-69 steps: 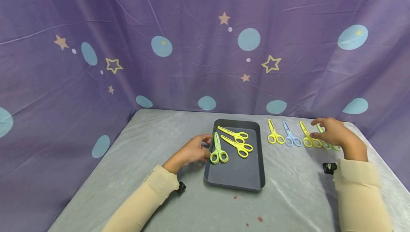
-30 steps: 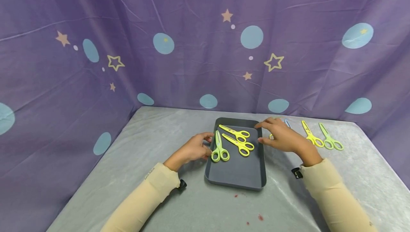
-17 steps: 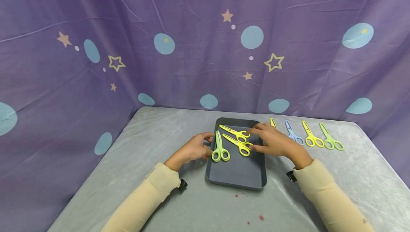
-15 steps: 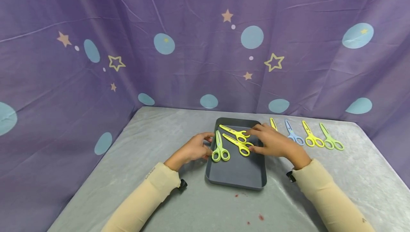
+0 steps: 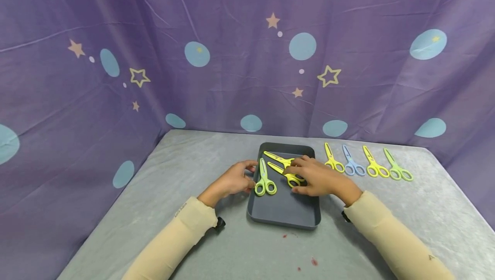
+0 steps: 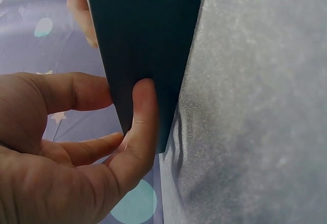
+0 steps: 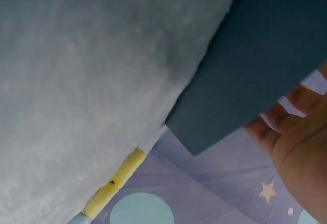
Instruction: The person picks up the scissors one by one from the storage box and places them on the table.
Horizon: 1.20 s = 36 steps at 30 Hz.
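Observation:
A dark grey tray (image 5: 284, 211) holds a green pair of scissors (image 5: 263, 169) along its left side. Beside it lie a far yellow pair of scissors (image 5: 273, 156) and a nearer yellow pair of scissors (image 5: 276, 168). My left hand (image 5: 233, 180) grips the tray's left wall, fingertips at the rim and one finger flat against the outside, as the left wrist view shows. Over the tray, my right hand (image 5: 319, 177) reaches across the right rim, fingers spread at the handles of the yellow scissors and partly covering them. In the right wrist view the wall hides its fingertips.
Right of the tray, a row of scissors lies on the grey cloth: yellow (image 5: 329, 151), blue (image 5: 348, 155), yellow (image 5: 368, 154) and green (image 5: 389, 157). A purple patterned curtain (image 5: 232, 91) stands behind and left of the table.
My right hand has left the green scissors at the row's right end and moved left over the tray to the yellow handles. My left hand stays at the tray's wall.

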{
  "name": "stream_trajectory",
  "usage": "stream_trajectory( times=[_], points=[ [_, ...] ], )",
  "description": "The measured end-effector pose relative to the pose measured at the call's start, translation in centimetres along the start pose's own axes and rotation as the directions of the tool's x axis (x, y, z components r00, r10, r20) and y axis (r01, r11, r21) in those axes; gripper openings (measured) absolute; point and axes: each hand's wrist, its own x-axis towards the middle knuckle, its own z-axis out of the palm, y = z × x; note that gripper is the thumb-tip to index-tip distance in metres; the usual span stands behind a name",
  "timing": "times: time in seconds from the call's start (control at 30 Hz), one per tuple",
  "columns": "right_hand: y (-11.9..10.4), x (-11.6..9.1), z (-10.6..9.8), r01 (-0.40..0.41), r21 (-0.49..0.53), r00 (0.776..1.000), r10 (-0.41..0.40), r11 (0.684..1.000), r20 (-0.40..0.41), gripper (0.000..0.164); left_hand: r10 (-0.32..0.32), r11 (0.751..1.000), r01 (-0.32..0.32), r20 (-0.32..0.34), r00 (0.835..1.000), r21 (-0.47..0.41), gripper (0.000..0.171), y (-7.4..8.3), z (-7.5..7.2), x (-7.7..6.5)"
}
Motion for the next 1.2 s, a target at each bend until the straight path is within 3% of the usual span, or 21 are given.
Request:
stream_trajectory(
  times=[0.13,0.47,0.77,1.0,1.2],
  points=[
    [-0.2,0.4,0.4,0.036,-0.01,0.999,-0.036,0.999,0.025,0.047,0.007,1.0,-0.007,0.002,1.0,0.005,0.074,0.0,0.0,-0.1],
    [-0.5,0.9,0.7,0.012,0.018,0.993,-0.014,1.0,0.114,0.042,0.019,1.0,-0.019,0.01,1.0,0.006,0.074,0.0,-0.1,-0.2],
    [-0.6,1.2,0.9,-0.021,0.033,0.992,0.016,0.999,0.125,0.039,0.019,1.0,-0.019,0.011,1.0,0.009,0.073,0.0,-0.1,-0.1],
    [-0.3,1.5,0.9,-0.002,0.048,0.994,-0.003,0.999,0.112,0.037,0.009,1.0,-0.009,0.008,1.0,0.011,0.073,0.1,-0.1,-0.2],
    [-0.5,1.9,0.7,-0.064,0.092,0.984,0.047,0.994,0.174,0.035,0.009,1.0,-0.01,0.007,1.0,0.009,0.073,0.0,-0.1,-0.2]
  ],
)
